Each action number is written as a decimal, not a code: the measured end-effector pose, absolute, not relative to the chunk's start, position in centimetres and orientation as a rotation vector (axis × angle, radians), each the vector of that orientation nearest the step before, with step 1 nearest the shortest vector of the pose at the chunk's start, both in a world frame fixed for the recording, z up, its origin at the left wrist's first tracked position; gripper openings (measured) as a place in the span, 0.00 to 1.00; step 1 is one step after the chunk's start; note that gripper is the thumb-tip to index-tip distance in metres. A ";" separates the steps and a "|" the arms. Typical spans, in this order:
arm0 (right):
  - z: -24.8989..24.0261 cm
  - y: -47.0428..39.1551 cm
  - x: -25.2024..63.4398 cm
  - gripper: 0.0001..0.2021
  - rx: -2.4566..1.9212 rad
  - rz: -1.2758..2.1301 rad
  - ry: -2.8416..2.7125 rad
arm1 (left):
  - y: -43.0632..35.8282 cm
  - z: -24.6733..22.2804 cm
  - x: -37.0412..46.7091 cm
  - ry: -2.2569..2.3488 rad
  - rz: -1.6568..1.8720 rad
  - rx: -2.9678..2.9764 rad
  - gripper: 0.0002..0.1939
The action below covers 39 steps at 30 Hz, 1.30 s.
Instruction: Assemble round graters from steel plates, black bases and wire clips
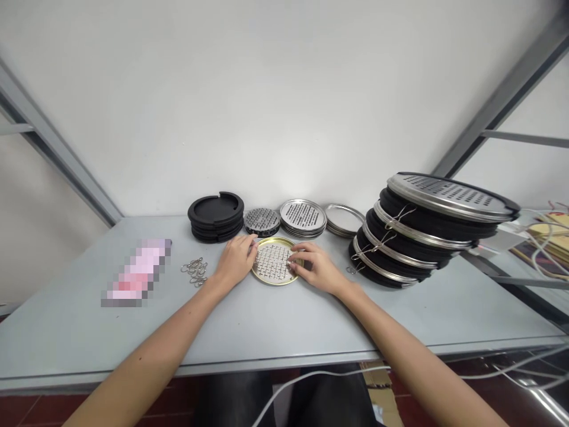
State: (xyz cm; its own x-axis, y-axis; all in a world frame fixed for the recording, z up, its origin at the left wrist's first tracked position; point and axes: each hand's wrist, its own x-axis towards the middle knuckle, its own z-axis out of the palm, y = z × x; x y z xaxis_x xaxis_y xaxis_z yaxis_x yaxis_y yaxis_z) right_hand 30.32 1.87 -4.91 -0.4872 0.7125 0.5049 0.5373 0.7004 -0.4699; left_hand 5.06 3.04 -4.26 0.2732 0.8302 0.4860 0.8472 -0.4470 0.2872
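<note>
Round gold-rimmed metal dish (276,282) on pale-grey table (267,332), perforated silver disc (272,262) within its rim

Left hand (236,258), loosely open, rests at the dish's left edge; right hand (317,268), fingers half-curled, is at its right, grip unclear.

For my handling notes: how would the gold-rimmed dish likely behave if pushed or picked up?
The gold-rimmed dish is probably stiff, given its metallic sheen and even round rim. Lying flat and low on the table, it would likely slide rather than tip. The slotted plate inside might shift if tilted; whether it is fixed can't be seen.
</note>
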 end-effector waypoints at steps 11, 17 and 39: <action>-4.3 1.6 30.2 0.04 -0.891 0.414 -2.240 | 3.3 -4.8 5.4 -1.584 -0.835 -2.766 0.16; -4.2 1.7 30.1 0.03 -0.931 0.516 -2.287 | 3.2 -4.5 5.4 -1.546 -0.842 -2.799 0.14; -2.5 1.9 30.1 0.05 -0.932 0.720 -2.407 | 3.1 -4.5 5.5 -1.408 -0.857 -2.829 0.16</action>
